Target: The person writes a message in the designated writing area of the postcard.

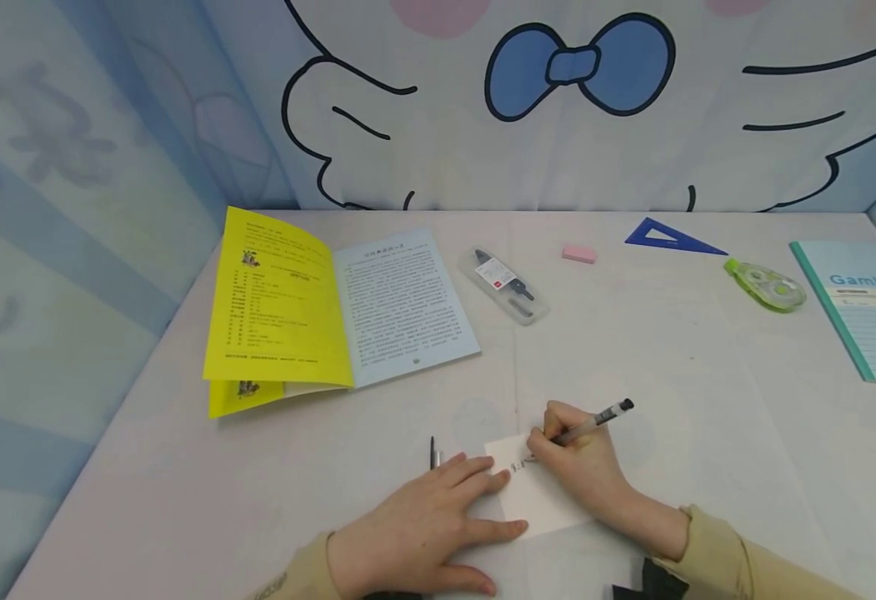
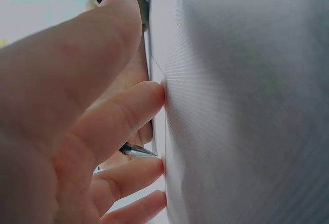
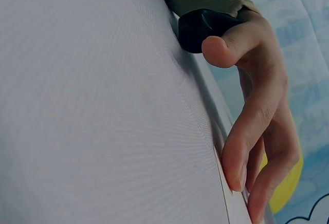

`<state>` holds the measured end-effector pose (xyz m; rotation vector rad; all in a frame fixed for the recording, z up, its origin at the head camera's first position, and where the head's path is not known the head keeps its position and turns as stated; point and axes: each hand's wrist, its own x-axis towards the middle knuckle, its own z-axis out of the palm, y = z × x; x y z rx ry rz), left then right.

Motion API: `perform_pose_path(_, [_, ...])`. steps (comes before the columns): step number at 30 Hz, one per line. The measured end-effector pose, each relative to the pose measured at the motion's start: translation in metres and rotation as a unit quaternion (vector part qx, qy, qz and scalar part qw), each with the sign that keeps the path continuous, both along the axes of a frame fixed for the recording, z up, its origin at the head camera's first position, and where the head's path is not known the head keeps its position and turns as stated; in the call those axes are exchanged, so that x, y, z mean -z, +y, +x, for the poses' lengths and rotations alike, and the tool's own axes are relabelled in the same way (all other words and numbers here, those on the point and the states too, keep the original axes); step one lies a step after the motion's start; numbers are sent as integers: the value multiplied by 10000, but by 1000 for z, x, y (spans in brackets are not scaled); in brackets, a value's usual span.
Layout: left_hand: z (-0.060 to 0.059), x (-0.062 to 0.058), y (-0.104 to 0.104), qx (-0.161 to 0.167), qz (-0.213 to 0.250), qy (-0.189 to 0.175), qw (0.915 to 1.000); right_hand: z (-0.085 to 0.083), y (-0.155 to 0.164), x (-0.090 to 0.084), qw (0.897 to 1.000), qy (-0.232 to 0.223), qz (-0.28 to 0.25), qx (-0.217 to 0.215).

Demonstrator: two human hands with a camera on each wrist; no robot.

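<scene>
A small white card (image 1: 538,500) lies on the white table (image 1: 670,358) near its front edge. My left hand (image 1: 475,492) rests flat on the card's left part, fingers straight and spread. Up close, those fingers (image 2: 128,111) press down at the card's edge. My right hand (image 1: 558,442) grips a black pen (image 1: 595,419) with its tip on the card, beside a few written marks. The pen's tip (image 2: 139,151) shows between my left fingers. A dark pen cap (image 1: 433,454) lies just left of my left hand. The right wrist view shows my left hand (image 3: 257,131) on the card's edge.
An open yellow-covered booklet (image 1: 332,308) lies at the back left. Behind the hands are a clear compass case (image 1: 505,283), a pink eraser (image 1: 579,253), a blue set square (image 1: 670,237), a green correction tape (image 1: 766,285) and a teal notebook (image 1: 868,308). A cartoon-printed wall stands behind.
</scene>
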<state>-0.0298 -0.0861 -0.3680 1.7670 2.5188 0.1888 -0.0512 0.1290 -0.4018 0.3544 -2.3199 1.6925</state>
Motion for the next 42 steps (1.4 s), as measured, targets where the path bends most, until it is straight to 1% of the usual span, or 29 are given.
perform_pose_path(5, [0,0,0,-2,-34,-3,10000,0,0,-1,10000,23,-36,-43])
perform_pose_path(9, [0,0,0,-2,-22,85,10000,0,0,-3,10000,-55,67,0])
perform_pose_path(13, [0,0,1,0,-38,76,10000,1,0,-4,9998,-143,137,-73])
perform_pose_path(16, [0,0,1,-2,-39,67,10000,1,-1,-5,9998,-154,71,-63])
perform_pose_path(21, [0,0,0,-12,31,158,9999,1,0,-4,9998,-103,-159,97])
perform_pose_path(25, [0,0,1,-18,69,173,9998,1,1,-4,9991,-104,-101,389])
perform_pose_path(28, [1,0,1,-24,55,126,9999,1,2,-4,9986,-173,-80,496])
perform_pose_path(35, [0,0,0,-10,-1,-8,10000,0,3,-5,9985,-332,-145,421])
perform_pose_path(42, [1,2,0,4,52,122,9999,-1,6,-5,9985,-413,-275,232])
